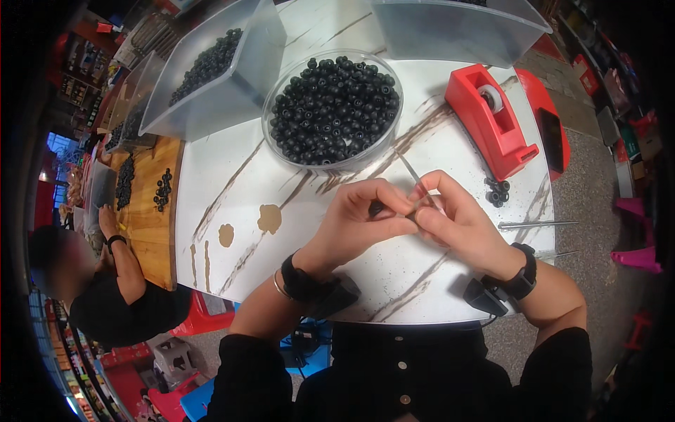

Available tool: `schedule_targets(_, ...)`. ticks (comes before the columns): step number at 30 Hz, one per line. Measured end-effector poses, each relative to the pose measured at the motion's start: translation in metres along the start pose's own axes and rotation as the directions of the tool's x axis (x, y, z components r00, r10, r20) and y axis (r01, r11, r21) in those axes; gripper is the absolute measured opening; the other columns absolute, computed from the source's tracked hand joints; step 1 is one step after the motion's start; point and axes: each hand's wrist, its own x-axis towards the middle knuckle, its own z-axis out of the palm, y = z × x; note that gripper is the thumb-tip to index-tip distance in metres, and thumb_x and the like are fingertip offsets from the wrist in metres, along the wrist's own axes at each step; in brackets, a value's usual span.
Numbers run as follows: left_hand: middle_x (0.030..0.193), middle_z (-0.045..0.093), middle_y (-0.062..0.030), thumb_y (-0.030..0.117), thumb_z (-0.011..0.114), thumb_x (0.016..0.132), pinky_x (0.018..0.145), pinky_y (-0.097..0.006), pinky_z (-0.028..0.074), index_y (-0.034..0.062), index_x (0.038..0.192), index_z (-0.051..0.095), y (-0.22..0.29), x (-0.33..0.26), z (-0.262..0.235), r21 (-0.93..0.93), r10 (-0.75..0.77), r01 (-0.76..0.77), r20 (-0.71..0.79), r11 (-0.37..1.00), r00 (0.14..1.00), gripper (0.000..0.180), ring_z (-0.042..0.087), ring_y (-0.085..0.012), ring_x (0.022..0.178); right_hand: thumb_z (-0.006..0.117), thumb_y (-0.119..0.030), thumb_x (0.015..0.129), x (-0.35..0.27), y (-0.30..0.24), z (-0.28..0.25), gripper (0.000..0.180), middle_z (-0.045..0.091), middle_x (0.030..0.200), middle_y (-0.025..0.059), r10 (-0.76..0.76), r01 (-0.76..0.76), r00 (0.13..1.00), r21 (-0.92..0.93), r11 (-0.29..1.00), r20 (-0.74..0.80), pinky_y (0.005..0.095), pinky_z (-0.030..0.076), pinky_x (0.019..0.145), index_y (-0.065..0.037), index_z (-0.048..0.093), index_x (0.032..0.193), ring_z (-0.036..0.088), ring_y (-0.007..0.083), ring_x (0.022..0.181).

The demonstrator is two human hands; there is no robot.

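Note:
Over the near middle of the white table, my two hands meet fingertip to fingertip. My left hand (365,216) is closed in a pinch, and a small black round part (376,208) shows among its curled fingers. What lies right between the touching fingertips is mostly hidden. My right hand (455,219) is closed around a slim metal tool (416,174), whose thin shaft slants up and left toward the round tub. Beyond my hands stands that clear tub (264,119), filled with black round parts (336,109) that have holes in them.
A red tape dispenser (489,126) stands at right, a few black rings (497,191) below it. Thin metal tools (538,225) overhang the right edge. Large clear bins (211,105) stand at the back. At left, a person (105,295) sits by a wooden table (160,232).

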Motion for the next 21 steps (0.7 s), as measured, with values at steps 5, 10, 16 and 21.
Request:
schedule_targets(5,0.083,0.059,-0.0022,-0.003,0.062,0.073,0.068,-0.02,0.041,0.0035,0.082,0.056,-0.002,-0.001,-0.005,-0.244,-0.091,0.096,0.034,0.965,0.995,0.013,0.052,-0.0054,0.076,0.047,-0.018,0.089,0.0,-0.005,0.003,0.022,0.047,0.077,-0.001,0.047,-0.048,0.998,0.024,0.999,0.037,0.0161,0.034,0.06,-0.004,0.041,0.106,0.044,0.0028,0.067)
schedule_targets(10,0.09,0.057,-0.0026,0.001,0.058,0.078,0.073,-0.021,0.041,0.0046,0.091,0.053,-0.002,-0.001,-0.006,-0.455,-0.138,0.151,0.062,0.878,0.989,0.015,0.052,-0.0078,0.083,0.039,-0.014,0.091,-0.003,-0.012,0.003,0.025,0.049,0.074,-0.0012,-0.001,0.0,0.999,0.017,1.0,0.034,0.0174,0.034,0.058,-0.005,0.039,0.114,0.043,0.0029,0.065)
schedule_targets(16,0.089,0.055,-0.0008,0.012,0.055,0.085,0.073,-0.023,0.04,0.0056,0.092,0.051,-0.003,0.001,-0.007,-0.557,-0.15,0.168,0.077,0.813,0.986,0.01,0.052,-0.0094,0.083,0.038,-0.013,0.09,-0.001,0.004,0.001,0.032,0.054,0.078,0.0027,-0.25,0.248,0.968,-0.265,0.932,0.028,0.0203,0.038,0.062,-0.005,0.037,0.12,0.048,0.0066,0.067)
schedule_targets(21,0.083,0.054,-0.0008,0.018,0.055,0.085,0.071,-0.024,0.04,0.0056,0.089,0.05,-0.012,0.0,-0.01,-0.587,-0.134,0.165,0.096,0.793,0.986,0.014,0.052,-0.0099,0.079,0.043,-0.012,0.087,-0.001,0.003,0.005,0.037,0.059,0.09,0.0066,-0.321,0.317,0.945,-0.392,0.864,0.059,0.0221,0.041,0.061,-0.006,0.037,0.124,0.052,0.0099,0.066)
